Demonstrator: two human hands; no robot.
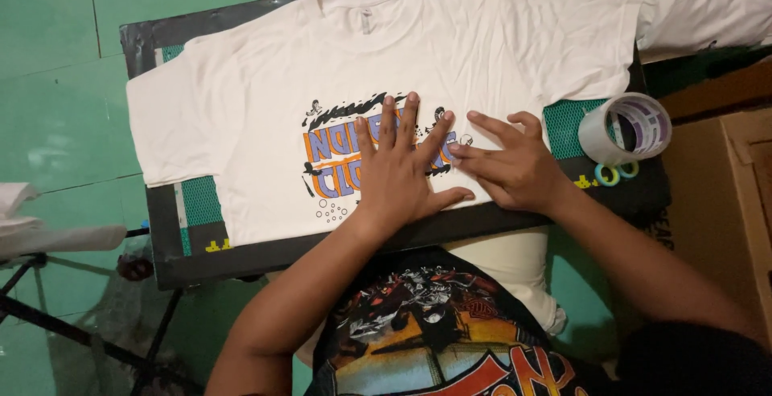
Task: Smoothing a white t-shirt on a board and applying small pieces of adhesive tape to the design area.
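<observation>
Floor: green tiled floor [48,82] all around the work area.
Board: dark cutting mat [173,235] with green gridded patches, carrying the shirt, its near edge just in front of the person.
Shirt: white T-shirt [265,66] laid flat on the board, collar to the far side, 1 sleeve hanging off the left edge, hem draped over the near edge.
Box: brown cardboard box [724,179] at the right, beside the board.
Print: blue and orange graphic print [334,159] on the shirt's chest, partly covered by the hands.
Left hand: left hand [402,175] flat, fingers spread wide, pressing down on the print, holding nothing.
Right hand: right hand [515,167] flat on the shirt just beside it, fingers pointing left, fingertips meeting the left hand's, holding nothing.
Tape: white tape roll [599,135] on the board's right corner, near the right hand, not touching it.
Rings: 2 small rings [615,173] just below the roll.
</observation>
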